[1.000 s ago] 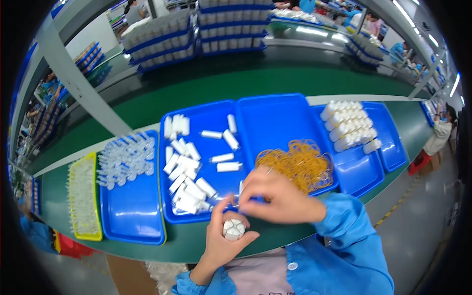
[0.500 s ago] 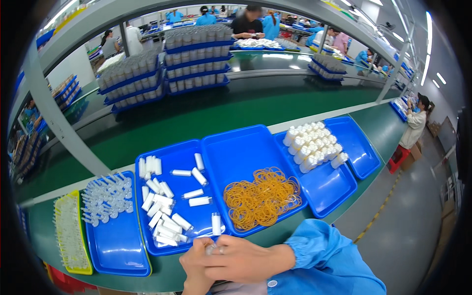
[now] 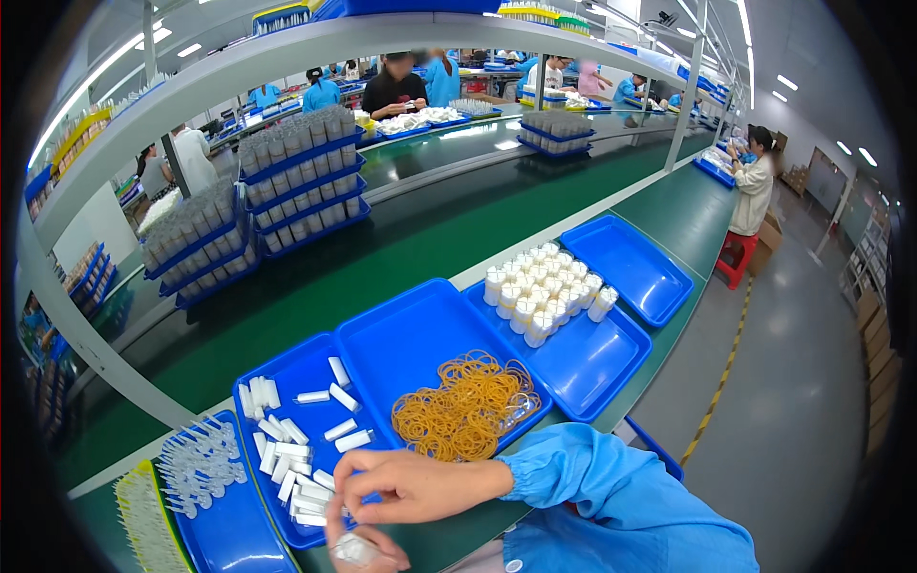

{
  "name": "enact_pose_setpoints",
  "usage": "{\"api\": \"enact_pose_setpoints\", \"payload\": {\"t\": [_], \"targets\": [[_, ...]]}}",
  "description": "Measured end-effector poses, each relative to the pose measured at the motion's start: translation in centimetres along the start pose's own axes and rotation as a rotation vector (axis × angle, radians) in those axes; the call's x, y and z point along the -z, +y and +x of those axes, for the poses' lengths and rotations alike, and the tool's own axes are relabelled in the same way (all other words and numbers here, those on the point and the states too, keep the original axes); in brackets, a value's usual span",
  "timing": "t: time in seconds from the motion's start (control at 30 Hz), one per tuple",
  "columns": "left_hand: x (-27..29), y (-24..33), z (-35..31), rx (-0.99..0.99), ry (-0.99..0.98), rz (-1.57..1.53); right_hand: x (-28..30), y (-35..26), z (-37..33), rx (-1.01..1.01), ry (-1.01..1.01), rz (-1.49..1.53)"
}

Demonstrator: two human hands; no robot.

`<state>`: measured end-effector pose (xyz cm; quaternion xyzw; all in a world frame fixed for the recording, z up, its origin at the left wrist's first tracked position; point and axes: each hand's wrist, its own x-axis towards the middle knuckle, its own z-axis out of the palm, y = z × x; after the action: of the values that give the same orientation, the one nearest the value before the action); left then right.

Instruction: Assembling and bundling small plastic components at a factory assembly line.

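Observation:
My left hand, low in the view and partly cut off by its lower edge, is closed round a small, rounded whitish piece, apparently in clear plastic. Just above it my right hand bends its fingers inward, thumb and forefinger close together near the left fingers. Whatever those right fingertips hold, if anything, is hidden. Under and beyond the hands lies a blue tray with several white cylinders in clear casings. To its right another blue tray holds a heap of amber rubber bands.
At left stand a blue tray of clear stemmed plastic parts and a yellow-rimmed tray. White bundled pieces fill part of a blue tray on the right. Stacked trays of cups stand across the green belt; people work beyond.
My view has swung to the right, shifting the trays leftward in it. My hands, formerly together before the trays, are now lower left, with the right hand over the edge of the white-cylinder tray.

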<state>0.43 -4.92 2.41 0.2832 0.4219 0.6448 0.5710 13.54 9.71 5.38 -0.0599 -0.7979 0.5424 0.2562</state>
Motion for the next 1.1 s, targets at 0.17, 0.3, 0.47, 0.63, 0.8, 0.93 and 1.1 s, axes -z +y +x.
{"api": "enact_pose_setpoints", "payload": {"t": [0.17, 0.3, 0.47, 0.63, 0.8, 0.93, 1.1], "targets": [[1.6, -3.1, 1.0, 0.033, -0.260, 0.349, 0.1, 1.1, 0.5, -0.018, -0.130, -0.046], [0.8, -4.1, 1.6, 0.008, 0.052, 0.463, -1.3, 0.9, 1.3, -0.054, -0.094, -0.372], [0.8, -2.6, 1.3, -0.153, -0.051, 0.628, -1.4, 0.5, 2.3, 0.069, -0.081, -0.348], [1.0, -1.7, 0.5, -0.207, -0.251, 0.557, -3.7, -1.9, 1.1, 0.254, -0.447, -0.717], [3.7, 1.3, -0.6, -0.179, -0.273, -0.307, -1.9, -1.1, -2.9, 0.389, 0.032, -0.782], [5.8, 0.9, -0.7, -0.183, -0.096, -0.633, -0.9, -0.4, -5.4, 0.105, -0.159, -0.366], [4.1, -0.5, 0.3, -0.146, -0.008, -0.662, -3.2, 1.8, -6.0, 0.086, 0.083, 1.345]]}}
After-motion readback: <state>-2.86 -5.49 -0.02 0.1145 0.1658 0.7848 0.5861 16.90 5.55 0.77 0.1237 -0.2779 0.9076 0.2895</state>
